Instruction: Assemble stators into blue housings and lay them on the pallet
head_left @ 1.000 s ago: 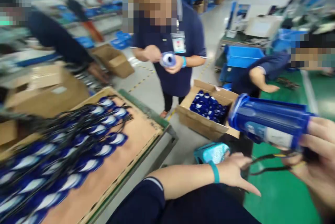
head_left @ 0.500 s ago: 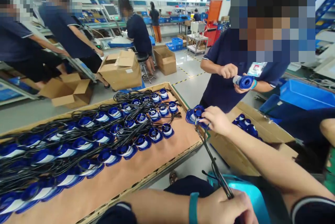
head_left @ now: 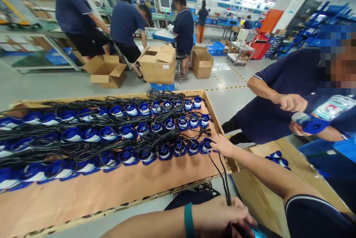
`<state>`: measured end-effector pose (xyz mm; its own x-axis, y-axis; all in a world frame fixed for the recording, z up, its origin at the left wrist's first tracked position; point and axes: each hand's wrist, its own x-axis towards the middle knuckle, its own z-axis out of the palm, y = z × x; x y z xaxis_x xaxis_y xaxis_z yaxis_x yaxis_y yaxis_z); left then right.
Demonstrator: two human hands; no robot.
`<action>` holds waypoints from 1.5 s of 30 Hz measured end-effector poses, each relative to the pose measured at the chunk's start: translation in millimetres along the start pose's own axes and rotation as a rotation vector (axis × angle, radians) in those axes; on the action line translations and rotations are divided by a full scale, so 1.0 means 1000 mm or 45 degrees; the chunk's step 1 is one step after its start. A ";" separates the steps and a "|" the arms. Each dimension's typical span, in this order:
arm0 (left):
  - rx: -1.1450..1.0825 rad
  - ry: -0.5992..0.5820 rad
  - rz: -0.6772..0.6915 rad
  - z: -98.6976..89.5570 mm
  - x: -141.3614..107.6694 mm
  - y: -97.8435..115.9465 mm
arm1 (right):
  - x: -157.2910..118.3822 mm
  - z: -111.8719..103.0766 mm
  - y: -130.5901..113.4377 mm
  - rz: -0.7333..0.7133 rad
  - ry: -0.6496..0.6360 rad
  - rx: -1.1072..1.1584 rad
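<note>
My right hand (head_left: pixel 222 146) reaches to the end of the nearest row and grips a blue round housing (head_left: pixel 205 144) by its right side. That housing stands on the wooden board beside others of its kind. Two black cables (head_left: pixel 224 182) run from it down to my left hand (head_left: pixel 233 212), which has its fingers closed round them. A teal band circles my left wrist. Three rows of blue housings (head_left: pixel 128 155) with white labels fill much of the board, with coiled black cables (head_left: pixel 158 138) lying between the rows.
The board (head_left: pixel 116 189) has a raised wooden rim. At the right, a co-worker (head_left: pixel 289 82) holds another blue housing (head_left: pixel 314 125) above an open carton (head_left: pixel 258 189) containing several blue parts. Beyond the board stand cardboard boxes (head_left: pixel 157 65) and other people at benches.
My right hand has lowered the blue housing from beyond the board's edge onto the end of the front row. My left hand still holds its cables. The view has swung left.
</note>
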<state>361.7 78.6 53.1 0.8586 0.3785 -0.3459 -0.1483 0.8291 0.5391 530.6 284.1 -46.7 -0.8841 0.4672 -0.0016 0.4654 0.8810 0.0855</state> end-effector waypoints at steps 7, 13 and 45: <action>0.153 0.017 0.138 0.012 0.054 0.030 | -0.009 0.020 0.045 -0.198 0.023 0.035; 0.067 0.133 0.270 0.022 0.097 0.038 | 0.005 0.041 0.077 -0.293 0.137 0.107; 1.898 1.161 0.347 -0.096 0.104 0.134 | -0.208 -0.104 -0.004 1.082 0.663 2.262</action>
<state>384.0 268.8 15.7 0.2899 0.9478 -0.1330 0.7509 -0.1391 0.6456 708.4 176.1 56.4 -0.2414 0.9405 -0.2393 -0.0827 -0.2657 -0.9605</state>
